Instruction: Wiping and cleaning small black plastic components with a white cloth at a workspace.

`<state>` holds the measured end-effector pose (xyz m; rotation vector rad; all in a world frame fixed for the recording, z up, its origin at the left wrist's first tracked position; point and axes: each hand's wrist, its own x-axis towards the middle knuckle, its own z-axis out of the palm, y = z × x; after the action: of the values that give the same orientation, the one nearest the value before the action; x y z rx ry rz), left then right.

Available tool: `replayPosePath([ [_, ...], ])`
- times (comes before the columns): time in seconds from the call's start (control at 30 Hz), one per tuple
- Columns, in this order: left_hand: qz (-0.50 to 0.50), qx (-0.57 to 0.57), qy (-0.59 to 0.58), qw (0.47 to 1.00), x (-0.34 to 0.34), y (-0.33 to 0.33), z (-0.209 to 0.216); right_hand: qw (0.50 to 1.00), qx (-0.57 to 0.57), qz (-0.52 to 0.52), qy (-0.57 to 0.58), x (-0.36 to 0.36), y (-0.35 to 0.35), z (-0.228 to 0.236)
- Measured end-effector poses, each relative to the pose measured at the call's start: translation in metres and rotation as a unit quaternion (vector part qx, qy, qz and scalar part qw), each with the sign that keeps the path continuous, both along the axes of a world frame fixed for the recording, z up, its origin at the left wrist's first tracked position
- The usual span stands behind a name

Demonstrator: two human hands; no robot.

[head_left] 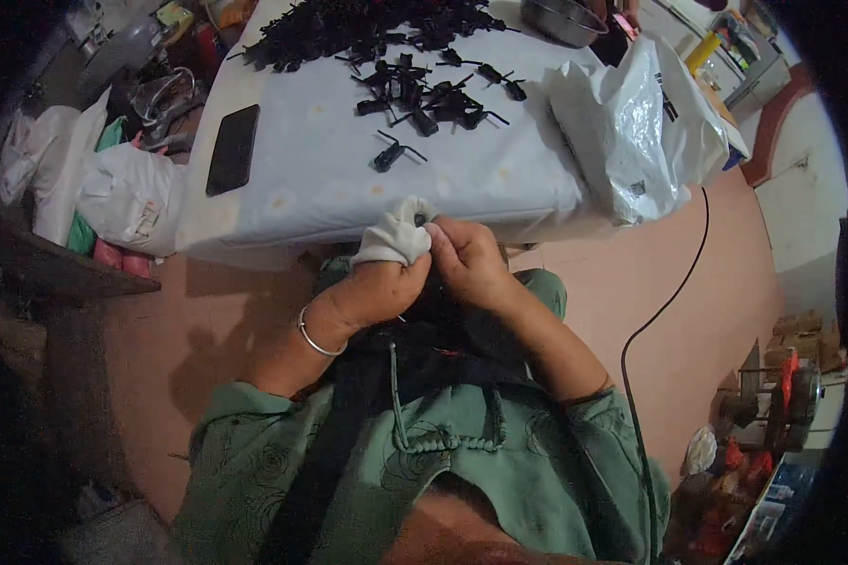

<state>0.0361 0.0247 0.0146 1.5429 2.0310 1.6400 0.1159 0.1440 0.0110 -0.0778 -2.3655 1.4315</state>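
My left hand [394,273], its fingers covered by a white glove or cloth [394,237], is closed around a small black part [420,219]. Only a bit of that part shows, so its full shape is hidden. My bare right hand [471,262] pinches at the same spot, thumb and fingertips against the part. Both hands meet just off the table's near edge. Beyond them, a single black plastic piece with two thin prongs [387,156] lies on the tablecloth. Farther back is a loose cluster of similar black pieces [424,99].
A large heap of black pieces [339,33] covers the far side of the cloth-covered table [301,151]. To the left lies a black phone [233,151]. A white plastic bag [622,122] and a metal bowl [563,21] sit right. A black cable [664,311] hangs at right.
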Motion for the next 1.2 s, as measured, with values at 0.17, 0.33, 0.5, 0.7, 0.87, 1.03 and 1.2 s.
replayPosePath([
  [0.17, 0.024, 0.025, 0.003, 0.999, -0.006, -0.001, -0.016, 0.999, -0.032, 0.01, 0.0, -0.01, -0.004, -0.015],
  [0.33, 0.029, -0.011, -0.014, 0.999, -0.01, -0.007, -0.017, 0.991, -0.117, 0.05, -0.047, -0.019, 0.002, -0.013],
  [0.5, -0.018, -0.03, 0.165, 0.986, -0.023, -0.01, -0.008, 0.992, 0.044, -0.034, -0.109, -0.043, 0.04, 0.008],
  [0.7, 0.031, -0.06, 0.089, 0.994, -0.027, -0.015, 0.004, 0.925, 0.354, -0.137, -0.037, -0.08, 0.055, -0.008],
  [0.87, 0.109, 0.026, 0.227, 0.967, -0.037, -0.026, 0.039, 0.979, 0.199, -0.042, 0.019, -0.039, 0.052, 0.016],
  [1.03, -0.128, -0.079, 0.202, 0.968, -0.025, -0.029, 0.052, 0.98, -0.082, 0.086, -0.16, -0.004, 0.035, 0.039],
  [1.2, -0.24, -0.048, 0.055, 0.968, -0.014, -0.028, 0.059, 0.921, -0.3, 0.188, -0.165, 0.011, 0.03, 0.01],
])
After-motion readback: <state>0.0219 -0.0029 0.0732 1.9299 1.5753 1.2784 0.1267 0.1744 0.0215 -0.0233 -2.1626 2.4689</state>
